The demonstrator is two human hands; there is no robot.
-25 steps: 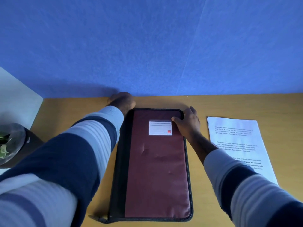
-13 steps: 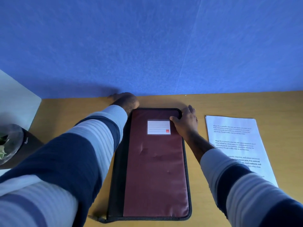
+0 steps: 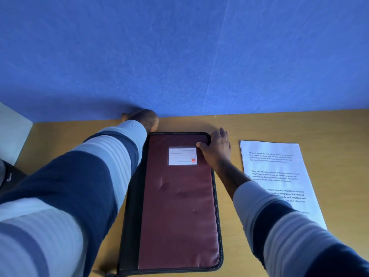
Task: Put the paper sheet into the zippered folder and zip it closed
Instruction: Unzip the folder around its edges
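Zippered folder (image 3: 179, 206) is laid flat and closed on the bench (image 3: 335, 132), maroon cover up, white label (image 3: 182, 156) near the far end. Paper sheet (image 3: 277, 166) is laid on the bench to the right of the folder, not touching it, its near corner hidden by the right sleeve (image 3: 289, 226). Right hand (image 3: 216, 145) is rested on the far right corner, thumb on the cover, fingers loosely extended over the edge. Left hand (image 3: 142, 118) is seen at the far left corner against the blue wall (image 3: 179, 56); fingers are hidden, so its grip cannot be told. Compared with half a second ago, both hands are kept at the same corners, folder and sheet are unmoved, and the dark pot (image 3: 10, 176) is pushed nearly out at the left edge.
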